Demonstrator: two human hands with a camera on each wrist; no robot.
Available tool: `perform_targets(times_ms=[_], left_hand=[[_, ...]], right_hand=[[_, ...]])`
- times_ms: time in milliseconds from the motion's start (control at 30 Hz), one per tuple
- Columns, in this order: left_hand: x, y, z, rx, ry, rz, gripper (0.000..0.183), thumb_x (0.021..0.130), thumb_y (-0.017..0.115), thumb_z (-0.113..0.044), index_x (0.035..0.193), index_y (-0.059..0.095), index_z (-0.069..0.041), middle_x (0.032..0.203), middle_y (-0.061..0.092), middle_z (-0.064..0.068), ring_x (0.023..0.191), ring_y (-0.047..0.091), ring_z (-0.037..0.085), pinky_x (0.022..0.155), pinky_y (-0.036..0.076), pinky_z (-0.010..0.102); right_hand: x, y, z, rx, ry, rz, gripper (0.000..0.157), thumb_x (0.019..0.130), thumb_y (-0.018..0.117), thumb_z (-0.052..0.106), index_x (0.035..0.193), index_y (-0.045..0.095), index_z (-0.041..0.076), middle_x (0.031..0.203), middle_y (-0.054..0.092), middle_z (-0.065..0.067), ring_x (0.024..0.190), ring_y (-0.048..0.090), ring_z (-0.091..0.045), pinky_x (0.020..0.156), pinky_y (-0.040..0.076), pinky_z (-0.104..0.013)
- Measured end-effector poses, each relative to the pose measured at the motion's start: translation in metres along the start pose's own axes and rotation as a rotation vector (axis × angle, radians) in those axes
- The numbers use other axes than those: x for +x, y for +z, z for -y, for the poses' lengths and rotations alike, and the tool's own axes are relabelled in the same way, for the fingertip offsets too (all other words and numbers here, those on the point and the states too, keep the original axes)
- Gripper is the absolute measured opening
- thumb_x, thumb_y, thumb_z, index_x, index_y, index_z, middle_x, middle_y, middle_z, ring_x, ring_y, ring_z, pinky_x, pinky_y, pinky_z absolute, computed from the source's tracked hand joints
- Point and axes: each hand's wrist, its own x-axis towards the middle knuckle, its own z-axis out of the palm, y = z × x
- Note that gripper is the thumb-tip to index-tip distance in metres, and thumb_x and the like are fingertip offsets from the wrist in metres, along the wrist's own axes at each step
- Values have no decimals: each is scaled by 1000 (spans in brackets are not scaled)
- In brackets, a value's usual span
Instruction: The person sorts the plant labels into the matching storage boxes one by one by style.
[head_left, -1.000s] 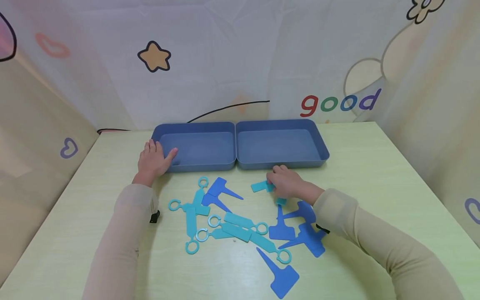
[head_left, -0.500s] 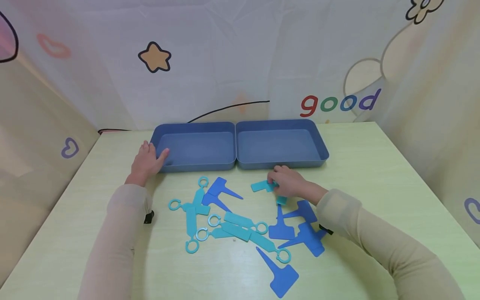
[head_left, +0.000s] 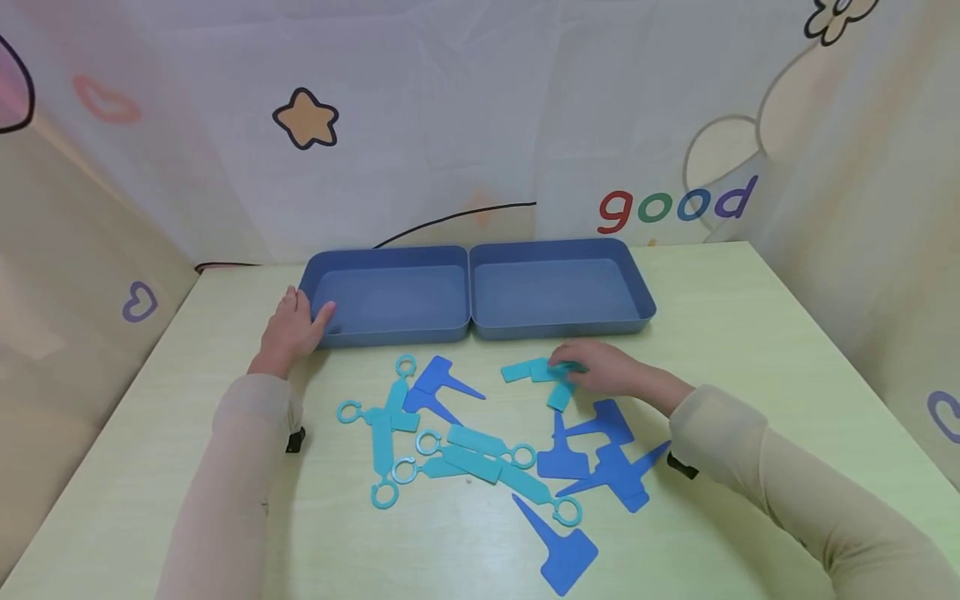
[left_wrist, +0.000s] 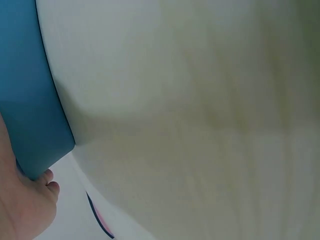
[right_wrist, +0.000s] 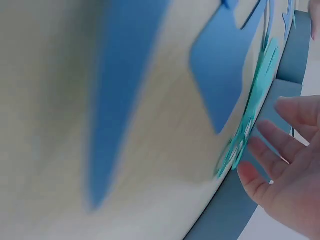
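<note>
My left hand grips the front left corner of the left blue tray, thumb inside the rim and fingertips outside the wall. In the left wrist view that tray fills the left edge. My right hand touches a small cluster of teal plant tags, covering their ring ends. The right wrist view has its fingers spread and loosely bent beside the teal tags, with nothing held. Below lie blue T-shaped plant tags.
A right blue tray adjoins the left one. More teal ring-ended tags overlap at the table's middle. Two blue T-shaped tags lie left of centre, another blue tag near the front. A printed curtain hangs behind the table.
My right hand has shifted right and loosened its fingers, uncovering more of the teal tags. My left hand has slid a little left along the tray's corner.
</note>
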Motion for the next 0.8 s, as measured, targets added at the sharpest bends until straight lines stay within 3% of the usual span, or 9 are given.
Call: perform_targets(times_ms=[100,300,400,500,600,700,800], left_hand=[[0,0,1,-7,-6,0,90,88,9,-61,135,-1,16,142,-7,32,132,1,45,105,11,55],[-2,-1,2,-10,-14,-3,89,89,9,-60,135,-2,15,143,-6,31,132,1,44,105,12,54],[-3,-2,1,-10,-16,7,89,89,8,-60,135,-2,15,143,-7,31,132,1,45,106,11,54],[-3,-2,0,-14,-16,13,89,89,8,-60,135,-2,15,142,-8,31,132,0,45,106,11,54],[-3,-2,0,-19,-15,11,89,89,8,-60,135,-2,15,143,-8,31,132,0,45,106,11,54],[-3,-1,0,-26,-15,12,89,89,9,-60,135,-3,15,143,-9,31,132,1,45,106,11,54],[-2,0,0,-28,-12,13,89,88,8,-60,135,-3,15,143,-10,31,131,1,46,105,12,54]], right_hand=[[-6,-3,-6,38,24,-28,36,84,51,2,120,53,0,126,49,-20,119,42,-37,96,35,-49],[-13,-7,-20,129,149,-70,46,84,54,7,127,43,-6,130,43,-24,122,35,-41,100,30,-51],[-12,-8,-26,217,238,-79,46,85,55,11,126,44,-6,126,46,-25,117,41,-39,96,35,-50],[-10,-10,-31,327,325,-108,41,86,54,13,122,48,-6,117,52,-24,105,50,-34,85,44,-43],[-7,-12,-34,447,401,-118,35,87,53,15,114,54,-7,101,58,-20,76,54,-23,66,46,-33],[-3,-13,-37,564,480,-93,31,87,53,16,109,57,-6,82,59,-11,51,42,-13,49,37,-25],[1,-12,-39,647,549,-81,29,86,54,14,106,58,-6,69,56,-4,41,33,-9,42,29,-23]])
